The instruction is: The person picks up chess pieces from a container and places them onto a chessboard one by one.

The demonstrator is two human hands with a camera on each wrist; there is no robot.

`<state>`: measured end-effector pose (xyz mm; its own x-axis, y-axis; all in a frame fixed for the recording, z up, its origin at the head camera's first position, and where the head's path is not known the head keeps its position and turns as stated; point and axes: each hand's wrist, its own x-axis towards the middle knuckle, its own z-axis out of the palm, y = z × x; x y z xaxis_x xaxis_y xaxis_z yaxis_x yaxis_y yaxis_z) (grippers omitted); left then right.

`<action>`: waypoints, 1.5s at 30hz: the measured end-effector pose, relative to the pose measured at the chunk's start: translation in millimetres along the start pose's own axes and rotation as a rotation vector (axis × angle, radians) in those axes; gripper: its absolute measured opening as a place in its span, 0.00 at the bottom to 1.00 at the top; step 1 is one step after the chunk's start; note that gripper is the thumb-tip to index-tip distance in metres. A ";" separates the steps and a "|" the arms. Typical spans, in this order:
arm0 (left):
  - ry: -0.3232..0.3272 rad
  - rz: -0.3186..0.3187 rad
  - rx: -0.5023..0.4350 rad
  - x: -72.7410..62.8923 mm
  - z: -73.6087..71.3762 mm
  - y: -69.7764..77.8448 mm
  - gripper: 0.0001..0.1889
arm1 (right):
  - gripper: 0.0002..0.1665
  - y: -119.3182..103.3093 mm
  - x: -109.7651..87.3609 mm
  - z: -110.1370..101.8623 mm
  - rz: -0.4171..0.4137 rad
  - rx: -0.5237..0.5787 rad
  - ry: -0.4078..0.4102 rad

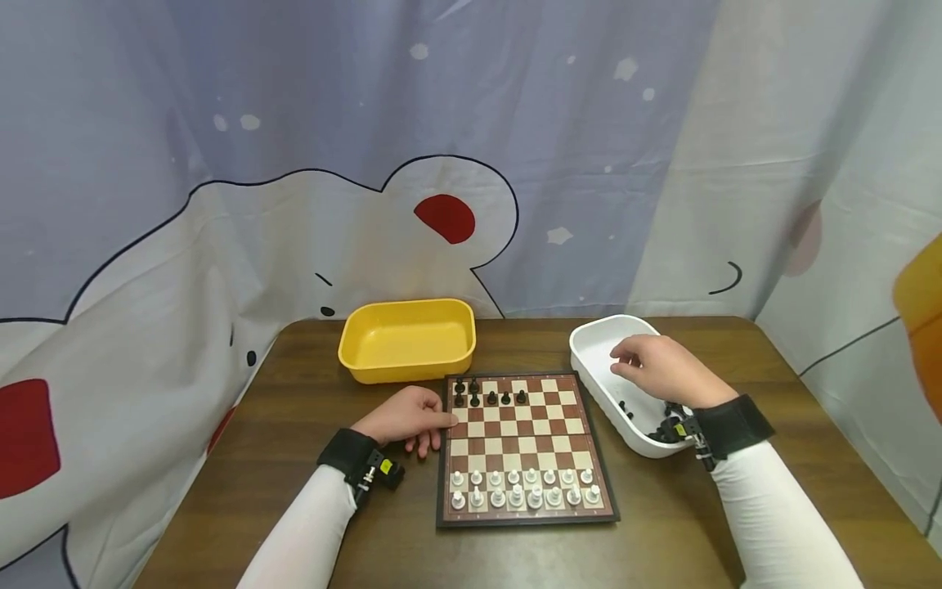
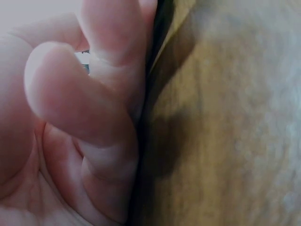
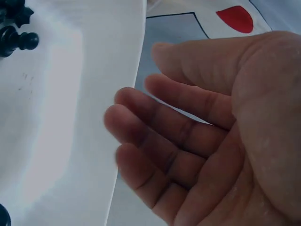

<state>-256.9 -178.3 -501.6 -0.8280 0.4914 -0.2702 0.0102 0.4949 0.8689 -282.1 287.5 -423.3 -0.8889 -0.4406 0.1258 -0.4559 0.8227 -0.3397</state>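
A chessboard point(image 1: 519, 446) lies on the table. White pieces point(image 1: 517, 493) fill its two near rows, and several black pieces point(image 1: 491, 398) stand at its far left. My left hand point(image 1: 408, 419) rests at the board's left edge, one digit reaching onto the rim and the other fingers loosely bent beside it. Those fingers point(image 2: 108, 113) lie close along the wooden surface in the left wrist view. My right hand point(image 1: 666, 368) hovers above a white tub point(image 1: 593, 378), fingers relaxed, with nothing between thumb and fingertips. More black pieces point(image 1: 668, 425) lie in the tub, partly hidden under the wrist.
A yellow tub point(image 1: 408, 335) sits behind the board, at the far left of the table. The brown wooden table point(image 1: 294, 393) ends at a patterned curtain point(image 1: 353, 237). Something orange point(image 1: 923, 311) shows at the right edge of the head view.
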 end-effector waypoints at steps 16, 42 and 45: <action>0.006 -0.007 -0.004 -1.0 1.1 -2.6 0.21 | 0.17 2.0 -0.4 7.7 -0.039 0.031 -0.065; 0.003 -0.019 -0.005 -0.7 0.8 0.7 0.21 | 0.20 4.4 0.3 23.7 -0.013 0.046 -0.315; 0.003 -0.017 -0.003 -1.1 0.8 0.8 0.21 | 0.17 5.0 0.7 24.6 -0.040 0.034 -0.322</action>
<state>-255.5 -177.9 -500.9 -0.8299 0.4802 -0.2839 -0.0059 0.5013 0.8652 -283.9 282.4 -447.8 -0.8073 -0.5681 -0.1600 -0.4836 0.7921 -0.3723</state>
